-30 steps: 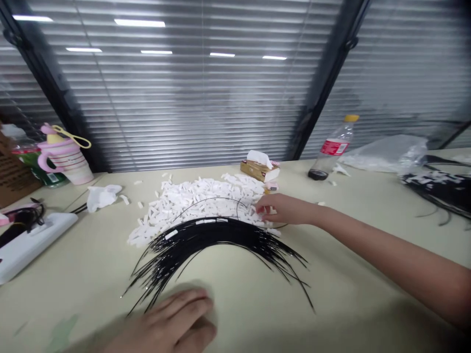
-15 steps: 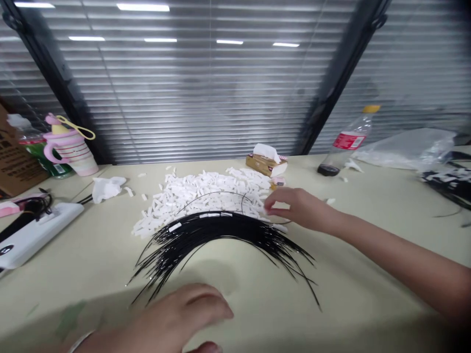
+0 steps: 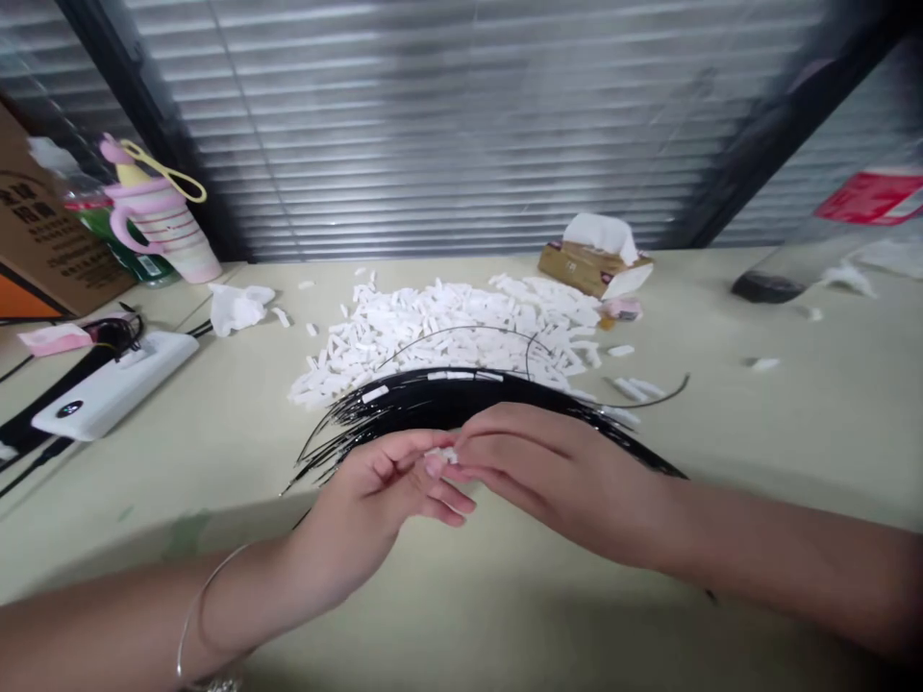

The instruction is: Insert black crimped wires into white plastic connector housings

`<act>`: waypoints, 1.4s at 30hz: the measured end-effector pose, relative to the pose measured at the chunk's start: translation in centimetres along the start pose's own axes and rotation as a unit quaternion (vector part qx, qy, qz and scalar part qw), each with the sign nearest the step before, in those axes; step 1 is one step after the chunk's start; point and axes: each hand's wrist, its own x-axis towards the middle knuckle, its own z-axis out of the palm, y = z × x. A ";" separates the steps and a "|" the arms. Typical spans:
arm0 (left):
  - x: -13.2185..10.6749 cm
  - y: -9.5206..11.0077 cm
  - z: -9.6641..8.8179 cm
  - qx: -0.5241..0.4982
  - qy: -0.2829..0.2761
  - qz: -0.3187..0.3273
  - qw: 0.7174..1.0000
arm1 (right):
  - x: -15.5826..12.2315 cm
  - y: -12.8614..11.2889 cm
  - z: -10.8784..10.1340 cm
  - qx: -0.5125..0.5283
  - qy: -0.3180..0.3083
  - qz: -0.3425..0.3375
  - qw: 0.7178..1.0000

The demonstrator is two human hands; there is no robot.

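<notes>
My left hand (image 3: 379,495) and my right hand (image 3: 555,471) meet fingertip to fingertip in front of a curved bundle of thin black wires (image 3: 425,404). Small white pieces (image 3: 442,454) are pinched between their fingers; how many is hard to see. The right hand covers part of the bundle's right side. A few similar white pieces lie on top of the wires. Just behind the bundle spreads a large heap of small white pieces (image 3: 425,322), with one loose dark wire arching over it.
At the back stand a tissue pack (image 3: 577,269), a cola bottle (image 3: 785,259) and a striped pink cup (image 3: 169,226). A white power bank (image 3: 122,384) with cables lies on the left, near a crumpled tissue (image 3: 239,308). A cardboard box (image 3: 58,231) stands at far left.
My right hand has come from the heap's right edge to the front of the wires, bringing white pieces. My left hand has risen to meet it. The view has tilted down and shifted.
</notes>
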 end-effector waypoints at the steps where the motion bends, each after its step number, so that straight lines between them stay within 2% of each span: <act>1: 0.0 0.0 -0.2 -0.003 0.005 -0.006 1.000 | -0.2 0.2 -0.1 -0.005 -0.003 0.021 1.000; 4: 0.1 -0.2 -0.5 -0.027 0.019 -0.022 0.999 | -0.2 1.6 -1.1 -0.055 0.018 0.047 0.997; 8: -0.3 0.0 -0.1 -0.053 0.012 -0.038 0.998 | 0.3 5.6 -2.8 -0.154 0.073 0.085 0.982; 10: -0.8 0.0 0.3 -0.044 -0.004 -0.050 0.998 | 0.3 7.3 -3.0 -0.183 0.068 0.111 0.975; 12: -1.6 -0.1 0.8 -0.039 -0.041 -0.077 0.995 | 0.0 7.9 -2.6 -0.183 0.051 0.111 0.976; 15: -2.6 -0.4 1.3 -0.038 -0.118 -0.118 0.985 | -0.3 6.9 -1.8 -0.162 0.018 0.060 0.985; 17: -3.0 -0.7 1.5 -0.030 -0.136 -0.128 0.982 | 0.0 5.8 -1.6 -0.140 -0.016 0.025 0.990; 20: -3.3 -1.1 1.9 -0.015 -0.128 -0.122 0.984 | 1.4 4.8 -1.9 -0.114 -0.047 0.023 0.992; 23: -3.2 -1.6 2.1 -0.007 -0.124 -0.098 0.987 | 3.9 4.8 -1.8 -0.086 -0.088 0.054 0.991; 28: -3.0 -1.6 2.1 0.001 -0.083 -0.061 0.995 | 7.7 4.2 0.3 -0.013 -0.179 0.041 0.983; 30: -3.0 -1.5 1.9 0.027 -0.057 -0.050 0.997 | 8.4 3.3 1.1 0.019 -0.196 0.029 0.980; 32: -2.9 -1.6 1.6 0.078 -0.056 -0.019 0.995 | 8.6 2.3 1.5 0.075 -0.221 0.035 0.972; 36: -2.6 -2.6 0.9 0.175 -0.114 0.110 0.972 | 8.0 1.1 1.6 0.160 -0.285 0.054 0.944; 40: -2.2 -3.7 0.4 0.157 -0.213 0.109 0.958 | 6.7 1.4 2.1 0.092 -0.254 0.035 0.962; 42: -2.0 -3.8 0.4 0.150 -0.232 0.104 0.955 | 6.1 1.7 2.5 0.066 -0.232 0.038 0.970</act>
